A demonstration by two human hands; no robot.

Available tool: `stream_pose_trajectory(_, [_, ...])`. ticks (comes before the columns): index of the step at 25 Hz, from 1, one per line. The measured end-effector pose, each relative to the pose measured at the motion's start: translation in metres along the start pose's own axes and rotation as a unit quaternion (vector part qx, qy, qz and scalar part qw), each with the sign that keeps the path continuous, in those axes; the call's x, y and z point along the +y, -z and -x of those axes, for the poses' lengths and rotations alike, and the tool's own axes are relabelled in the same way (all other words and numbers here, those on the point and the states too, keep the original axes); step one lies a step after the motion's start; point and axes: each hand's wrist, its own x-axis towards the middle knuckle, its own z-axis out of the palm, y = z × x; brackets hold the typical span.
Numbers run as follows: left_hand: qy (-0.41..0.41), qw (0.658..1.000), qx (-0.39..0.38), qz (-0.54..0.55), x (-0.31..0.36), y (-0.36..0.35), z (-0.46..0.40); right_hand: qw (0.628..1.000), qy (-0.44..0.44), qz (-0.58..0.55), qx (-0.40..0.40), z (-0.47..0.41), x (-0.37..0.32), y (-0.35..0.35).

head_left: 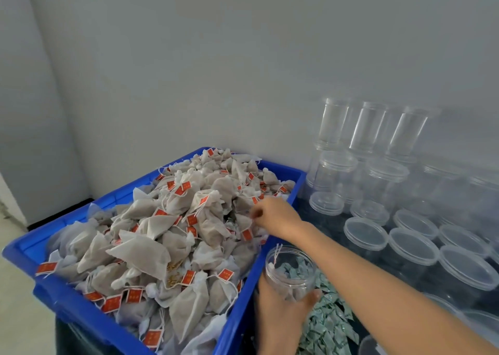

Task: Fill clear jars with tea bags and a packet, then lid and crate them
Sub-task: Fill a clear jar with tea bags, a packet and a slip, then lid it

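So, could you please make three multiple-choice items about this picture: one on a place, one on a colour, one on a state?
1. Where is the pile of tea bags?
A. in the crate
B. inside the stacked jars
C. on the floor

2. What colour is the crate?
A. green
B. blue
C. grey

3. In what state is the jar in the left hand?
A. lidded
B. lying on its side
C. open, without a lid

Answers:
1 A, the bags heap above its rim.
2 B, its walls are bright blue.
3 C, its mouth shows bare while the right hand reaches into the tea bags.
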Motion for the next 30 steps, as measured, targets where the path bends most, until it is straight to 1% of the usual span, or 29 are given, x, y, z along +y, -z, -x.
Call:
stream_pose_trajectory(3, [-0.013, 1.0, 0.023, 0.007, 0.016, 0.002, 0.01, 0.993, 0.001, -0.089, 0.076, 0.041, 0.015, 0.038])
stream_pose_trajectory(6, [-0.022, 1.0, 0.005, -0.013, 0.027, 0.003, 0.022, 0.98, 0.005, -0.167, 0.105, 0.092, 0.023, 0.077])
stream_pose_trajectory(7, [-0.024, 0.999, -0.001, -0.022, 0.031, 0.003, 0.027, 0.983, 0.01, -0.16, 0.093, 0.109, 0.023, 0.087])
stream_pose_trajectory(8, [-0.029, 0.999, -0.005, -0.025, 0.038, 0.003, 0.033, 0.991, 0.019, -0.117, 0.061, 0.125, 0.023, 0.094])
stream_pose_trajectory(10, [-0.032, 0.999, -0.015, -0.021, 0.051, 0.0, 0.046, 0.998, 0.04, -0.001, -0.041, 0.151, 0.019, 0.094])
stream_pose_trajectory(11, [-0.037, 0.999, -0.021, -0.016, 0.055, -0.001, 0.054, 0.996, 0.042, 0.021, -0.075, 0.164, 0.018, 0.087])
stream_pose_trajectory(12, [-0.048, 0.998, -0.025, -0.009, 0.057, -0.001, 0.061, 0.997, 0.036, 0.001, -0.063, 0.175, 0.017, 0.079])
stream_pose_trajectory(13, [-0.065, 0.998, -0.024, -0.004, 0.057, 0.001, 0.068, 0.998, 0.034, -0.048, 0.001, 0.182, 0.019, 0.07])
stream_pose_trajectory(14, [-0.079, 0.997, -0.024, -0.009, 0.055, 0.003, 0.075, 0.988, 0.029, -0.108, 0.105, 0.19, 0.022, 0.059])
stream_pose_trajectory(15, [-0.086, 0.996, -0.019, -0.015, 0.054, 0.007, 0.081, 0.963, 0.015, -0.161, 0.213, 0.196, 0.027, 0.048])
stream_pose_trajectory(16, [-0.089, 0.996, -0.012, -0.026, 0.051, 0.011, 0.088, 0.94, -0.02, -0.191, 0.283, 0.201, 0.034, 0.034])
stream_pose_trajectory(17, [-0.086, 0.996, -0.006, -0.031, 0.046, 0.015, 0.093, 0.935, -0.06, -0.187, 0.295, 0.206, 0.042, 0.02])
stream_pose_trajectory(18, [-0.082, 0.996, -0.003, -0.027, 0.041, 0.018, 0.098, 0.955, -0.092, -0.15, 0.24, 0.208, 0.051, 0.004])
stream_pose_trajectory(19, [-0.079, 0.997, -0.003, -0.019, 0.037, 0.022, 0.104, 0.98, -0.108, -0.094, 0.138, 0.212, 0.06, -0.015])
stream_pose_trajectory(20, [-0.078, 0.997, -0.005, -0.015, 0.034, 0.026, 0.108, 0.993, -0.108, -0.042, 0.037, 0.215, 0.068, -0.033])
stream_pose_trajectory(21, [-0.075, 0.997, -0.007, -0.015, 0.03, 0.029, 0.113, 0.994, -0.105, 0.0, -0.033, 0.221, 0.073, -0.048])
stream_pose_trajectory(22, [-0.072, 0.997, -0.008, -0.016, 0.027, 0.032, 0.116, 0.992, -0.106, 0.03, -0.064, 0.225, 0.077, -0.059])
stream_pose_trajectory(23, [-0.069, 0.997, -0.007, -0.019, 0.024, 0.034, 0.118, 0.991, -0.108, 0.053, -0.062, 0.228, 0.08, -0.068])
stream_pose_trajectory(26, [-0.063, 0.997, 0.004, -0.035, 0.018, 0.038, 0.128, 0.985, -0.107, 0.133, -0.008, 0.234, 0.079, -0.087])
stream_pose_trajectory(27, [-0.063, 0.997, 0.006, -0.035, 0.016, 0.039, 0.13, 0.984, -0.107, 0.143, 0.007, 0.236, 0.078, -0.09])
stream_pose_trajectory(28, [-0.062, 0.997, 0.005, -0.035, 0.015, 0.038, 0.131, 0.985, -0.106, 0.138, 0.025, 0.238, 0.077, -0.091])
stream_pose_trajectory(30, [-0.064, 0.997, -0.004, -0.035, 0.013, 0.037, 0.133, 0.987, -0.12, 0.089, 0.067, 0.243, 0.079, -0.086])
